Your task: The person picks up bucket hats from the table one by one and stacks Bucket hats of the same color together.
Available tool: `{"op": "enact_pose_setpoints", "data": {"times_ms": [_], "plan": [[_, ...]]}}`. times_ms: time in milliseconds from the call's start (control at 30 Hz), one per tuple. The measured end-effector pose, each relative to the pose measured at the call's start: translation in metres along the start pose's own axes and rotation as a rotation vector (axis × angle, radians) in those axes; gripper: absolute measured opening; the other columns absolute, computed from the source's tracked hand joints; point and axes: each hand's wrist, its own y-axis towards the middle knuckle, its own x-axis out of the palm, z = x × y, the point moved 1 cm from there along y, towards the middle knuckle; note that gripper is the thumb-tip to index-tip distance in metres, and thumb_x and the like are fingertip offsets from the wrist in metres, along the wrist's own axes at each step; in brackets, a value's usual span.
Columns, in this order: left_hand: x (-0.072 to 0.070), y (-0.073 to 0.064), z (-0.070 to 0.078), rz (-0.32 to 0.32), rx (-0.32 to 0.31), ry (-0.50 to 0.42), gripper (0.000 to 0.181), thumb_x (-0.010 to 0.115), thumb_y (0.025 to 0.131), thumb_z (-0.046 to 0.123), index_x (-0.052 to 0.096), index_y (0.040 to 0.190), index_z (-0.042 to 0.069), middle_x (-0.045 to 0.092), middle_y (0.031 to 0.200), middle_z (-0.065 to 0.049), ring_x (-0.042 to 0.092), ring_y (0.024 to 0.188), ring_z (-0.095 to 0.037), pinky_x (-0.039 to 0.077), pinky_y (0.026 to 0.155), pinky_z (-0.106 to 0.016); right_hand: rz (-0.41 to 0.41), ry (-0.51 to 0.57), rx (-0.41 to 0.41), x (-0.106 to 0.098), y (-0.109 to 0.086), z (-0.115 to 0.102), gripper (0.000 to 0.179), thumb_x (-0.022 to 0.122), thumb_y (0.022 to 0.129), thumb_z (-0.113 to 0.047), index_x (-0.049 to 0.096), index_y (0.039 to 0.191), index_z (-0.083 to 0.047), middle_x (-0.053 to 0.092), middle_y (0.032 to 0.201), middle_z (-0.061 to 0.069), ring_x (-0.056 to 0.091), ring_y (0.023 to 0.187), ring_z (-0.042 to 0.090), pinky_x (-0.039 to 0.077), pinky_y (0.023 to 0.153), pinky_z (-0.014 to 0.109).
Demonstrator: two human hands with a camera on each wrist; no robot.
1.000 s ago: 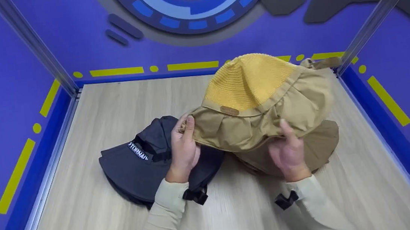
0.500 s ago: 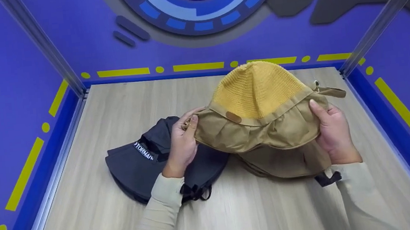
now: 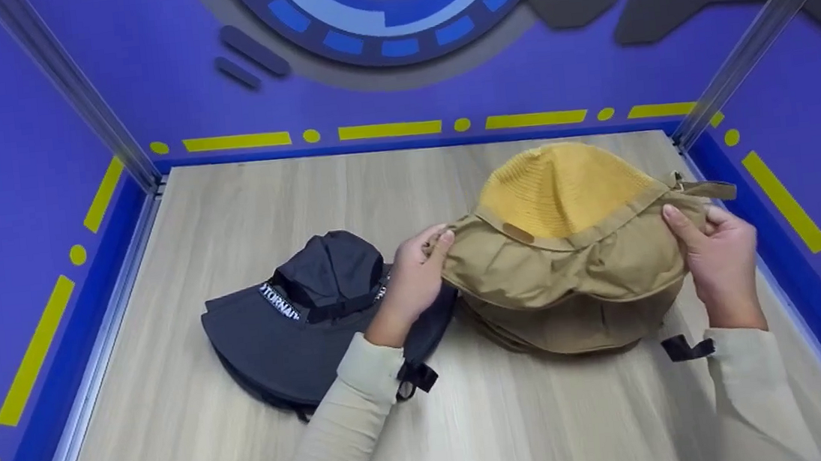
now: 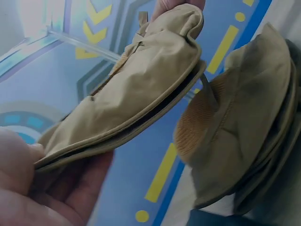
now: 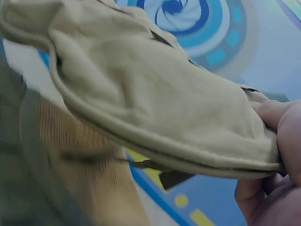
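A sun hat (image 3: 565, 193) with a yellow knitted crown and a khaki pleated brim hangs between both hands. My left hand (image 3: 415, 279) pinches the left end of its brim, thumb on top. At the opposite end my right hand (image 3: 726, 264) grips the brim the same way. In the left wrist view the brim (image 4: 127, 103) is folded double, with a dark gap between its layers. Just below it lies a pile of khaki hats (image 3: 578, 327), partly hidden by the held hat. The left wrist view shows several stacked brims and a knitted crown in that pile (image 4: 244, 122).
Dark grey bucket hats (image 3: 332, 276) with a white-lettered band lie stacked left of my left forearm. The wood-grain table (image 3: 258, 207) has blue-purple walls (image 3: 383, 105) at its back and sides, with metal posts at the corners.
My right hand, open below the brim a second ago, has taken hold of its right end. Both hands have then carried the hat rightward and lower, over the khaki pile.
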Motion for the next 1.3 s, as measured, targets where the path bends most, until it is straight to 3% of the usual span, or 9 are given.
{"op": "enact_pose_setpoints", "data": {"times_ms": [100, 233, 400, 500, 633, 833, 1033, 1167, 1300], "plan": [[0.012, -0.001, -0.009, -0.022, 0.034, 0.137, 0.025, 0.06, 0.104, 0.022, 0.075, 0.116, 0.006, 0.075, 0.105, -0.01, 0.067, 0.094, -0.015, 0.056, 0.089, -0.033, 0.006, -0.149, 0.023, -0.018, 0.003, 0.009, 0.021, 0.086, 0.084, -0.016, 0.076, 0.098, -0.005, 0.077, 0.07, -0.001, 0.071, 0.055, 0.011, 0.056, 0.051, 0.022], [0.026, -0.005, -0.021, -0.054, 0.058, 0.263, 0.02, 0.065, 0.101, 0.02, 0.078, 0.11, 0.008, 0.077, 0.106, -0.006, 0.068, 0.095, -0.014, 0.055, 0.089, -0.03, 0.013, -0.44, -0.005, -0.037, 0.006, 0.024, 0.021, 0.083, 0.087, -0.027, 0.07, 0.091, -0.011, 0.071, 0.061, -0.013, 0.066, 0.05, 0.003, 0.052, 0.048, 0.018], [0.041, -0.009, -0.031, -0.073, -0.003, 0.329, 0.012, 0.071, 0.097, 0.017, 0.079, 0.104, 0.012, 0.077, 0.094, -0.009, 0.068, 0.058, -0.009, 0.056, 0.057, -0.022, 0.02, -0.735, -0.056, -0.051, 0.007, 0.042, 0.038, 0.079, 0.09, -0.041, 0.066, 0.092, -0.005, 0.06, 0.055, -0.024, 0.057, 0.048, -0.003, 0.045, 0.046, 0.016], [0.048, -0.011, -0.035, -0.071, -0.05, 0.358, 0.007, 0.073, 0.095, 0.013, 0.076, 0.1, 0.009, 0.075, 0.086, -0.014, 0.058, 0.037, -0.008, 0.049, 0.038, -0.023, 0.016, -0.888, -0.072, -0.055, 0.009, 0.052, 0.047, 0.074, 0.091, -0.048, 0.066, 0.097, -0.002, 0.056, 0.057, -0.021, 0.052, 0.053, 0.001, 0.041, 0.049, 0.018], [0.057, -0.012, -0.042, -0.071, -0.098, 0.452, 0.008, 0.073, 0.094, 0.009, 0.067, 0.096, 0.006, 0.072, 0.076, -0.015, 0.054, 0.033, -0.006, 0.046, 0.035, -0.023, -0.011, -1.034, -0.076, -0.056, 0.01, 0.065, 0.053, 0.07, 0.093, -0.053, 0.062, 0.095, -0.001, 0.056, 0.062, -0.002, 0.053, 0.065, 0.018, 0.039, 0.057, 0.027], [0.063, -0.013, -0.047, -0.021, -0.068, 0.661, 0.012, 0.076, 0.091, 0.01, 0.064, 0.093, 0.01, 0.076, 0.084, -0.013, 0.069, 0.056, -0.016, 0.056, 0.059, -0.027, -0.065, -1.096, -0.039, -0.051, 0.01, 0.083, 0.057, 0.063, 0.097, -0.055, 0.058, 0.099, 0.002, 0.063, 0.081, 0.02, 0.062, 0.085, 0.043, 0.047, 0.073, 0.046], [0.059, -0.017, -0.046, -0.019, -0.032, 0.678, 0.018, 0.076, 0.089, 0.009, 0.064, 0.103, 0.009, 0.075, 0.092, -0.012, 0.073, 0.083, -0.024, 0.059, 0.075, -0.038, -0.057, -1.076, 0.04, -0.044, 0.008, 0.087, 0.068, 0.056, 0.098, -0.059, 0.056, 0.12, 0.005, 0.065, 0.111, 0.03, 0.061, 0.106, 0.049, 0.048, 0.091, 0.057], [0.042, -0.028, -0.04, -0.009, 0.004, 0.597, 0.028, 0.077, 0.088, 0.008, 0.065, 0.114, 0.007, 0.071, 0.099, -0.01, 0.069, 0.093, -0.024, 0.057, 0.082, -0.038, -0.043, -1.038, 0.046, -0.04, 0.002, 0.084, 0.067, 0.059, 0.098, -0.054, 0.049, 0.134, 0.002, 0.055, 0.126, 0.03, 0.051, 0.118, 0.048, 0.043, 0.098, 0.057], [0.008, -0.052, -0.028, 0.02, 0.029, 0.539, 0.029, 0.075, 0.092, 0.013, 0.067, 0.12, 0.007, 0.069, 0.106, -0.009, 0.067, 0.087, -0.021, 0.058, 0.079, -0.036, -0.004, -0.997, -0.075, -0.025, -0.009, 0.075, 0.066, 0.068, 0.097, -0.036, 0.039, 0.151, -0.011, 0.037, 0.146, 0.028, 0.03, 0.135, 0.046, 0.03, 0.11, 0.061]]}}
